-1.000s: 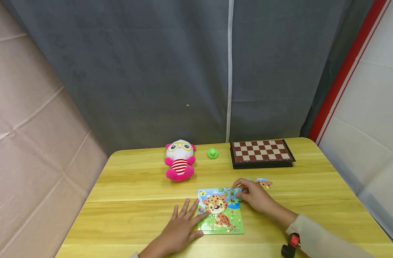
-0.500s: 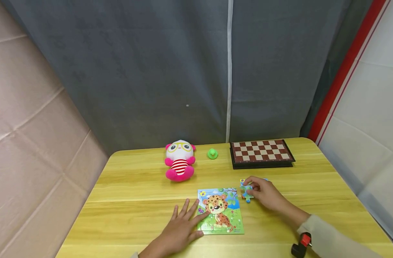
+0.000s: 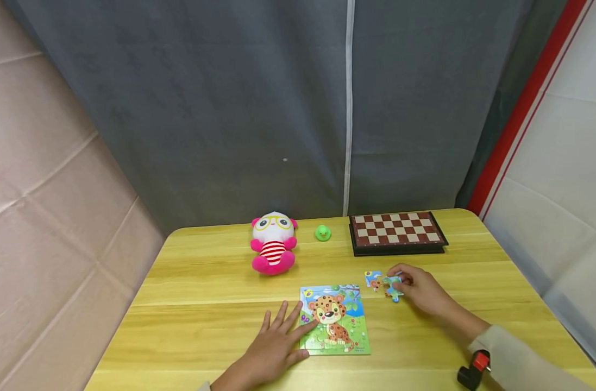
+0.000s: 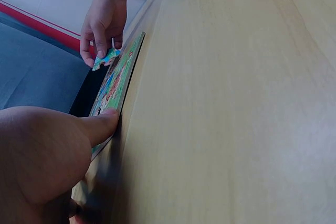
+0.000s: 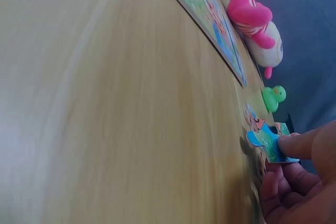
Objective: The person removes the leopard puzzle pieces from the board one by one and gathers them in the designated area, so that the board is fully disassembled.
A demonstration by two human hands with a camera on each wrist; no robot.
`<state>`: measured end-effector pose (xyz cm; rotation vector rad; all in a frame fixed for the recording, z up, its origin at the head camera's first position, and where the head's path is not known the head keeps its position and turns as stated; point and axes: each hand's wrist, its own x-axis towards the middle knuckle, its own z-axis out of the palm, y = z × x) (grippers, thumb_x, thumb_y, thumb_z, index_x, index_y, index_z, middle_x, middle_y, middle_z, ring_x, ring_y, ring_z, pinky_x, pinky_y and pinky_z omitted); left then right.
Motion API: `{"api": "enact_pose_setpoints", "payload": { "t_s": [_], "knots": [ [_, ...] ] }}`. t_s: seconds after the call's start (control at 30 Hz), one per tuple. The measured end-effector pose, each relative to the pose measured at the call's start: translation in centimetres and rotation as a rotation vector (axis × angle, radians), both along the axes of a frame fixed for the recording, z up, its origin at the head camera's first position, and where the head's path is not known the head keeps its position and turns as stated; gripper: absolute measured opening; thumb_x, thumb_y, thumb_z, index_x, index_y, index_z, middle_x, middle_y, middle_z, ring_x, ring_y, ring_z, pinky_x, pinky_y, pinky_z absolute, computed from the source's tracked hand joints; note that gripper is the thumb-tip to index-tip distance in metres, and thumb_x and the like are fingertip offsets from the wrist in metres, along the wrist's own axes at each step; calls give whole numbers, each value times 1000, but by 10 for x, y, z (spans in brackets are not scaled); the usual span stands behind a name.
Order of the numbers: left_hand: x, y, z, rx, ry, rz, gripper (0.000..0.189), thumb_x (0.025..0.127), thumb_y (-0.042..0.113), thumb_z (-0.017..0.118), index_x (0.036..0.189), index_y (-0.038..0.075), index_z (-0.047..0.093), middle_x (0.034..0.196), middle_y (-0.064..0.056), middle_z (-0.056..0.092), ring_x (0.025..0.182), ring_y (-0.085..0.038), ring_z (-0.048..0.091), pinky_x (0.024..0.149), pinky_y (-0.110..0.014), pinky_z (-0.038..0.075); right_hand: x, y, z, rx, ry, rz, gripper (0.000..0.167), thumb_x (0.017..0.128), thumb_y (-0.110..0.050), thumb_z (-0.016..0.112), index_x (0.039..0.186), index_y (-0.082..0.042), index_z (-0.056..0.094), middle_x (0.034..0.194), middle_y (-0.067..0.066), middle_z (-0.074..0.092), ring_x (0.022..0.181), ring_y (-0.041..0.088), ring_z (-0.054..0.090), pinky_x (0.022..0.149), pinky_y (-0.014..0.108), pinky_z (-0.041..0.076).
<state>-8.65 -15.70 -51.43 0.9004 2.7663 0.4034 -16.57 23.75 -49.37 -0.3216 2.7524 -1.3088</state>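
Observation:
My left hand (image 3: pixel 272 347) lies with fingers spread at the left edge of a square leopard jigsaw puzzle (image 3: pixel 349 331). Its thumb and index finger rest on the puzzle's left part; the left wrist view shows the thumb (image 4: pixel 102 128) on the board. Right of the puzzle, my right hand (image 3: pixel 420 288) pinches a blue-and-green puzzle piece (image 3: pixel 393 289) between thumb and fingers, just above the table. A loose puzzle piece (image 3: pixel 372 278) with blue and orange print lies on the table beside it. The right wrist view shows this held puzzle piece (image 5: pixel 270 145) tilted, partly hiding what lies beneath.
A pink and white plush panda (image 3: pixel 273 244) lies at the back of the wooden table (image 3: pixel 205 304). Beside it stands a small green toy duck (image 3: pixel 322 233). A chessboard box (image 3: pixel 397 233) sits at the back right. A grey curtain (image 3: pixel 229 108) hangs behind the table.
My right hand has moved the pinched piece from the puzzle's upper right corner rightward, to the loose pieces. One loose piece has come into view left of it. My left hand has stayed put.

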Motion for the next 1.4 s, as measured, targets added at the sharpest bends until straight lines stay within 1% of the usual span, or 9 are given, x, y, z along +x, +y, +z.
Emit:
{"api": "enact_pose_setpoints", "payload": {
  "t_s": [0.23,0.47,0.6,0.7,0.87,1.07,1.17,1.27,1.4],
  "knots": [
    [0,0,0,0,3,2,61,103,60,42,161,44,30,173,-9,8,157,-46,7,117,-76,13,0,17,2,22,-7,-40,17,99,-2,65,114,-8,68,95,5,65,81,20,53,68,27,46],
    [1,1,1,-3,11,0,62,103,59,43,161,44,29,173,-9,9,156,-46,8,116,-76,13,-1,34,7,34,-38,-83,18,102,-3,61,119,-6,66,90,7,57,83,22,50,69,29,42],
    [2,1,1,-4,7,2,62,103,60,42,161,44,29,173,-9,9,156,-46,7,117,-76,13,-2,44,8,66,-6,-79,18,103,-4,61,120,-5,65,90,6,57,81,21,49,68,30,41],
    [1,1,2,-6,1,4,62,103,60,42,161,44,29,173,-8,8,157,-45,7,117,-76,13,-3,50,8,90,17,-77,18,102,-3,61,119,-4,66,91,6,60,80,20,50,68,30,42],
    [2,1,3,-5,-1,4,62,103,59,43,161,44,29,173,-9,8,156,-46,7,117,-76,13,-6,59,8,123,10,-87,18,102,-3,61,119,-3,65,95,8,63,82,21,51,68,31,43],
    [2,1,2,4,3,1,62,103,59,43,161,44,29,173,-10,9,156,-47,7,116,-78,12,-11,68,4,154,-2,-95,17,103,-4,61,119,-2,65,99,10,65,84,22,53,71,33,45],
    [2,0,0,7,15,-3,62,103,59,44,161,44,29,173,-10,10,156,-48,8,115,-78,12,-13,72,1,169,-8,-105,18,102,-5,61,120,-2,65,97,11,64,83,24,52,71,33,44],
    [1,0,-1,3,19,-3,62,103,59,44,161,45,29,173,-10,10,156,-48,8,115,-78,13,-14,73,-1,183,4,-113,19,101,-4,62,120,-1,66,97,11,64,84,25,52,71,34,44],
    [1,0,0,-4,12,0,62,103,58,44,161,45,28,173,-10,9,156,-47,7,116,-77,12,-16,74,-3,203,16,-121,20,101,-3,62,121,-1,66,96,11,63,85,26,52,73,37,44]
  ]
}}
